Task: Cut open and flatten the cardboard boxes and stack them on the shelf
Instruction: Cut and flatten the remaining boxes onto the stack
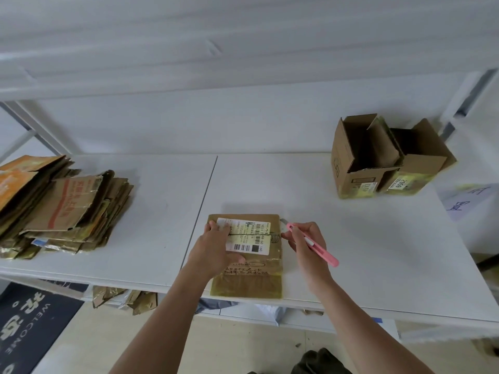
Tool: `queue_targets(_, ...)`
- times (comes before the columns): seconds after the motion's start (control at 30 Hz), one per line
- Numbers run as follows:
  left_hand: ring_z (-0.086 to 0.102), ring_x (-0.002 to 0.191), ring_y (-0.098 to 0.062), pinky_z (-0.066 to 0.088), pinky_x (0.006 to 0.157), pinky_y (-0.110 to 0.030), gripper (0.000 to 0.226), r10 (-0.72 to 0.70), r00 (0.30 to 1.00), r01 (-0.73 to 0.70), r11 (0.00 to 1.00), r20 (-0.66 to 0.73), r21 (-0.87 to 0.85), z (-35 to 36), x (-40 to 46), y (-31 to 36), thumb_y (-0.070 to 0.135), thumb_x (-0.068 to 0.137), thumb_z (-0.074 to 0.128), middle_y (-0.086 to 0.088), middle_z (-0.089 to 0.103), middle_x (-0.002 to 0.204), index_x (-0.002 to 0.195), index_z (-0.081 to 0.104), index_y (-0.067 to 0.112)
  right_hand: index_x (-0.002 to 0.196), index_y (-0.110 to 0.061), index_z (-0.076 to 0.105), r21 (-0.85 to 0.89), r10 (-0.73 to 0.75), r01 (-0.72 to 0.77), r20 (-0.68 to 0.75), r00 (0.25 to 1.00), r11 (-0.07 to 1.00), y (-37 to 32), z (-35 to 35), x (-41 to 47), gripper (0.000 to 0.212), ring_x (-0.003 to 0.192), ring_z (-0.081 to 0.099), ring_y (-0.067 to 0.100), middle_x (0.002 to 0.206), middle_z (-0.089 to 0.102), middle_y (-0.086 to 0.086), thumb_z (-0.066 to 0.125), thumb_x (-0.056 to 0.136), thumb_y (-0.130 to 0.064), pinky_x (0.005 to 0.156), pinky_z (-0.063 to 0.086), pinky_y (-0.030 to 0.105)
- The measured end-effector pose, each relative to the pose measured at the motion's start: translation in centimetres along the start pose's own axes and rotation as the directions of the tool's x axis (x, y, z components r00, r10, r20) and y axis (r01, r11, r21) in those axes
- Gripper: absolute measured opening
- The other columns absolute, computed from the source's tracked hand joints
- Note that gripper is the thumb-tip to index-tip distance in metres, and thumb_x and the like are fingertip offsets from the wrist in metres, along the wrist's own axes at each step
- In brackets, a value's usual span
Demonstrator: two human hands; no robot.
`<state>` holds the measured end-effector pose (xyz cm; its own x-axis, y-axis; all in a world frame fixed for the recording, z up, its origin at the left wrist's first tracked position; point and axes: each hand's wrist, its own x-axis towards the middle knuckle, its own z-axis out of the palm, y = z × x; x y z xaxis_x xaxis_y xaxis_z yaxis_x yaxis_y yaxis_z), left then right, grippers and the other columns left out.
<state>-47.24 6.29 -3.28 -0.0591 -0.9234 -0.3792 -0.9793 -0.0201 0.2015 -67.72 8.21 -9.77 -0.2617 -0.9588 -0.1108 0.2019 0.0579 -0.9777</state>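
Now, your left hand [216, 249]: fingers flat, pressing the taped brown cardboard box [252, 261] at the white shelf's [351, 238] near edge.
Your right hand [302, 242]: gripping a pink utility knife [313, 244], blade at the box's right edge.
Far left: flattened cardboard stack [59, 206].
Far right: two open boxes [386, 157].

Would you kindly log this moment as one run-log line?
left hand: presses sealed box | right hand: holds pink cutter, blade at box's right edge | flattened stack: left
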Motion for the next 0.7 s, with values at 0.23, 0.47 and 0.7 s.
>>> queue_targets(0.23,0.007,0.150,-0.034,0.028,0.116,-0.041,0.099,-0.007,1.000,0.007,1.000,-0.002,0.027,0.1,-0.1,0.4,0.052,0.083,0.070,-0.022,0.007,0.161,0.155,0.014,0.012,0.086,-0.005,0.058,-0.097,0.008,-0.006,0.014,1.000,0.995,-0.1,-0.4,0.4,0.013,0.084,0.069,0.012,0.078,0.072,0.003,0.062,0.095,-0.014,0.078,0.049,0.026)
queue_targets(0.47,0.005,0.150,-0.035,0.029,0.117,-0.043,0.095,-0.007,1.000,0.007,0.998,0.011,0.062,0.0,-0.1,0.8,0.047,0.085,0.069,-0.025,0.009,0.160,0.153,0.016,0.009,0.081,-0.007,0.058,-0.145,-0.039,0.046,0.052,0.998,0.988,-0.3,-1.1,-0.9,0.015,0.083,0.066,0.010,0.074,0.070,0.001,0.061,0.095,-0.010,0.072,0.043,0.004)
queue_targets(0.7,0.009,0.150,-0.037,0.029,0.116,-0.043,0.096,-0.035,0.999,0.034,0.997,0.012,0.066,-0.1,-0.2,1.2,0.046,0.086,0.068,-0.026,0.003,0.160,0.155,0.012,0.010,0.079,-0.010,0.059,-0.204,-0.041,0.057,0.083,0.996,0.977,-0.2,-2.3,-3.3,0.016,0.080,0.067,0.007,0.074,0.071,0.000,0.061,0.094,-0.008,0.069,0.046,0.009)
